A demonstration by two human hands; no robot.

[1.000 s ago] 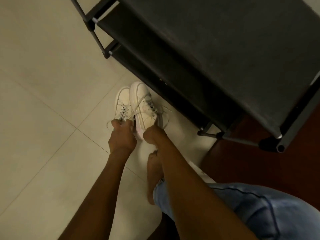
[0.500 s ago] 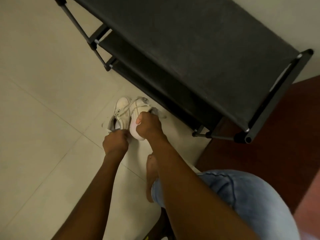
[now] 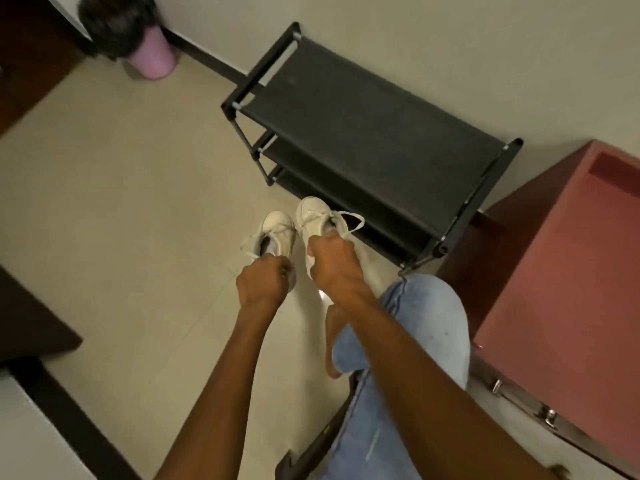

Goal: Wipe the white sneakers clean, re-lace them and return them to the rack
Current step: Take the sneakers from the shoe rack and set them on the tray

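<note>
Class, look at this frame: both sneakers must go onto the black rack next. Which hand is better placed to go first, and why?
Probably the right hand: it grips the sneaker nearest the rack. The left hand holds the other sneaker, farther away.

Both arms outstretched; hands [image 3: 298,271] closed, side by side

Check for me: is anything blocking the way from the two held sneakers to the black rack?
Nothing visible. The left hand holds one sneaker and the right hand the other sneaker, just before the rack, whose top shelf is bare; lower shelves are mostly hidden.
</note>
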